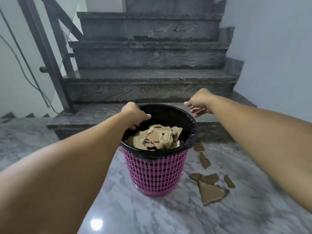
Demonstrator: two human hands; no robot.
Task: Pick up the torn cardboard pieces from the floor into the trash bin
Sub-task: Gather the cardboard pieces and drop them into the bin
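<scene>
A pink mesh trash bin (156, 173) with a black liner stands on the marble floor in front of the stairs. Torn cardboard pieces (158, 138) fill it nearly to the rim. My left hand (135, 115) grips the bin's left rim, fingers curled over the liner. My right hand (199, 103) hovers at the bin's far right rim with fingers loosely bent and holds nothing that I can see. Several torn cardboard pieces (210, 191) lie on the floor to the right of the bin, and smaller scraps (202, 156) lie closer to the bottom step.
Dark stone stairs (150, 81) rise directly behind the bin. A metal and glass railing (50, 61) stands at the left. A white wall (273, 48) borders the right. The floor is glossy grey marble (152, 217).
</scene>
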